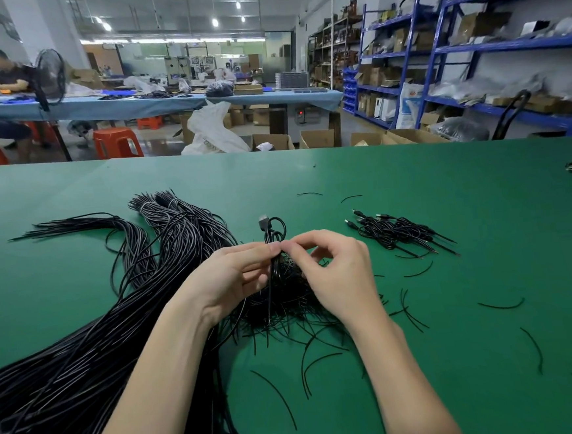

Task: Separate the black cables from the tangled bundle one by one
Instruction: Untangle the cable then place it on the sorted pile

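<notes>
While both wrists bend inward, left hand (234, 275) and right hand (333, 268) pinch one cable (273, 231).

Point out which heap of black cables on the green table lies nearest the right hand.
The heap of short cut pieces directly under the right hand, unlike the coiled cables farther right or the long bundle at left.

No text, label, brand or number can be read anywhere. The white sack (412, 104) leaning on the blue shelving (436, 51) at about two o'clock carries a red and blue print, too blurred to make out. The white plastic bag (212, 130) on the floor at twelve o'clock shows faint grey lettering near its lower fold, also illegible. The cardboard boxes (316, 138) past the far edge of the green surface (448, 204) show no legible marking.
</notes>
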Motion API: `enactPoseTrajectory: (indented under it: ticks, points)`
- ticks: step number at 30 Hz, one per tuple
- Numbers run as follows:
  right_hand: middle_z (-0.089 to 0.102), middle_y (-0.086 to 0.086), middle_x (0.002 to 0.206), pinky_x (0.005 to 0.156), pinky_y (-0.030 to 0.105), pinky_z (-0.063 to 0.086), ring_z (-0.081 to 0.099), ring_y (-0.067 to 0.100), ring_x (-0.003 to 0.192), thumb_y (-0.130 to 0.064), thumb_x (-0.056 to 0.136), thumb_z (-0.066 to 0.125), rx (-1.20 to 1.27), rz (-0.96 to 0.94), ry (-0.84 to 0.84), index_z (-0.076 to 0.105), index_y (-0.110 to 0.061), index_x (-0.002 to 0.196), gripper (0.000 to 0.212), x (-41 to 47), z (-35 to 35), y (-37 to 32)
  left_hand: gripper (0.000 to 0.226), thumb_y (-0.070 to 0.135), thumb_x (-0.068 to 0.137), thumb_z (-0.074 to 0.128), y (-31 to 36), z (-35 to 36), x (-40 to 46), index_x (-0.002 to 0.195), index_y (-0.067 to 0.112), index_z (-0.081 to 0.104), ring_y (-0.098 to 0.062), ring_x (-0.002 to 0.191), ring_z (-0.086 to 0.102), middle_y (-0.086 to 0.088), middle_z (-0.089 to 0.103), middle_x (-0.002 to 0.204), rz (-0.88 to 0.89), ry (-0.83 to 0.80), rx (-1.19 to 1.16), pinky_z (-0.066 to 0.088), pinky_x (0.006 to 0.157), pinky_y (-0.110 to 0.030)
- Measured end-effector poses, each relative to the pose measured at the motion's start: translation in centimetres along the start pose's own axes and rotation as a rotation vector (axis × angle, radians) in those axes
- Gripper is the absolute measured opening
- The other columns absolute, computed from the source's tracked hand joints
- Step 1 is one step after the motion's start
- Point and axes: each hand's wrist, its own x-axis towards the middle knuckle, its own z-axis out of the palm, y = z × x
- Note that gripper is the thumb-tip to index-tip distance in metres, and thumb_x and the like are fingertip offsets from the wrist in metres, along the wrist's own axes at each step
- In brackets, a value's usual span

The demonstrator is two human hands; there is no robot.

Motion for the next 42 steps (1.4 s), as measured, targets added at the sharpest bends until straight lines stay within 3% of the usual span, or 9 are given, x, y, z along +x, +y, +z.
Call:
enactPoseTrajectory:
  ticks: [6,10,14,16,20,26,29,37,42]
  points:
    - [0.056,0.003,0.052,0.05,0.031,0.04,0.048,0.018,0.048,-0.036,0.095,0.07,0.089,0.207,-0.05,0.075,-0.026,0.076,0.021,-0.1,0.5,0.0,0.032,0.029,0.065,0.085,-0.3,0.0,0.1,0.091,0.011,0.081,-0.004,0.054,0.048,0.006,0.058,0.064,0.135,-0.057,0.085,0.046,0.057,-0.015]
    - [0.058,-0.004,0.065,0.037,0.013,0.029,0.045,0.002,0.048,-0.024,0.096,0.069,0.731,0.682,-0.18,0.071,-0.013,0.082,0.018,0.2,0.7,-0.6,0.034,0.029,0.073,0.087,-0.3,0.2,-0.2,0.099,0.009,0.08,-0.015,0.081,0.062,-0.013,0.076,0.095,0.283,-0.025,0.21,0.046,0.065,-0.019]
    - [0.062,-0.001,0.068,0.033,0.009,0.028,0.05,0.002,0.047,-0.021,0.087,0.075,1.121,1.017,-0.222,0.071,-0.011,0.083,0.012,0.0,0.6,-0.9,0.036,0.031,0.071,0.085,-0.1,0.3,-0.4,0.098,0.008,0.08,-0.014,0.075,0.064,-0.011,0.075,0.089,0.267,-0.011,0.198,0.048,0.065,-0.017]
    - [0.069,-0.003,0.073,0.036,0.011,0.034,0.058,0.004,0.051,-0.024,0.093,0.073,0.922,0.928,-0.218,0.073,-0.013,0.086,0.013,0.1,0.5,-0.9,0.039,0.033,0.07,0.083,-0.1,0.4,-0.4,0.099,0.007,0.08,-0.017,0.077,0.059,-0.011,0.073,0.09,0.185,0.003,0.158,0.05,0.068,-0.019]
    - [0.077,-0.007,0.094,0.049,0.017,0.044,0.07,0.011,0.059,-0.018,0.094,0.073,0.288,0.382,-0.222,0.074,-0.024,0.094,0.006,0.5,-1.1,-0.8,0.022,0.026,0.069,0.08,0.3,0.7,-0.4,0.086,0.012,0.082,-0.005,0.061,0.062,-0.001,0.073,0.082,0.003,-0.003,-0.039,0.051,0.055,-0.013]
    - [0.075,-0.02,0.089,0.057,0.022,0.048,0.062,0.02,0.058,-0.032,0.078,0.088,0.041,0.054,-0.158,0.076,-0.035,0.086,0.015,0.5,-2.4,-1.4,0.013,0.022,0.065,0.078,1.1,0.7,-0.7,0.074,0.012,0.082,-0.004,0.056,0.062,-0.002,0.073,0.073,-0.104,-0.027,-0.176,0.054,0.055,-0.013]
    - [0.075,-0.02,0.089,0.056,0.009,0.037,0.058,0.008,0.056,-0.035,0.077,0.088,0.072,0.02,-0.138,0.077,-0.036,0.088,0.016,0.6,-2.5,-1.3,0.011,0.021,0.067,0.078,1.1,0.6,-0.8,0.073,0.012,0.081,-0.005,0.059,0.062,-0.002,0.072,0.073,-0.118,-0.034,-0.166,0.055,0.055,-0.012]
    - [0.073,-0.02,0.075,0.054,0.009,0.038,0.059,0.005,0.058,-0.031,0.076,0.089,0.043,-0.032,-0.113,0.078,-0.034,0.074,0.012,0.7,-2.4,-1.6,0.017,0.021,0.076,0.075,0.9,0.6,-0.8,0.087,0.01,0.082,-0.006,0.064,0.067,-0.002,0.075,0.079,0.008,-0.102,-0.038,0.055,0.061,-0.016]
    - [0.068,-0.003,0.068,0.043,0.015,0.037,0.054,0.006,0.052,-0.02,0.077,0.084,0.704,0.534,-0.077,0.079,-0.021,0.068,0.011,0.3,-0.4,-1.9,0.023,0.023,0.073,0.079,0.6,1.2,-0.4,0.091,0.009,0.081,-0.009,0.082,0.07,-0.008,0.078,0.094,0.318,-0.035,0.009,0.053,0.077,-0.017]
